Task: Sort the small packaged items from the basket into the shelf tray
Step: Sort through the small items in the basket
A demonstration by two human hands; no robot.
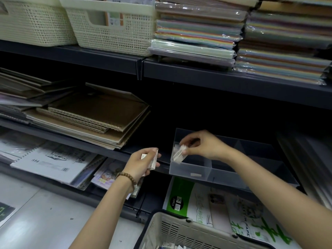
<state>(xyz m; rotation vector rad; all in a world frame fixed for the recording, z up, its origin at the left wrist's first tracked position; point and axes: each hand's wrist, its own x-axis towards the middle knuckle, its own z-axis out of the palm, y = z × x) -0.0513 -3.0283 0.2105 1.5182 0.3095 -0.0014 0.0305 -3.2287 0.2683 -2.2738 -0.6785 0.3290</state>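
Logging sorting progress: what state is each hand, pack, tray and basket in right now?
left hand, grips a stack of packs.
right hand, pinches one pack at the left compartment.
tray, on the shelf, few packs in left compartment.
basket, some items inside.

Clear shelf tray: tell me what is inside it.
In the clear shelf tray, the left compartment holds small white packets; the right hand pinches one. That hand and its forearm cover part of the other compartments, which look dark; nothing shows there.
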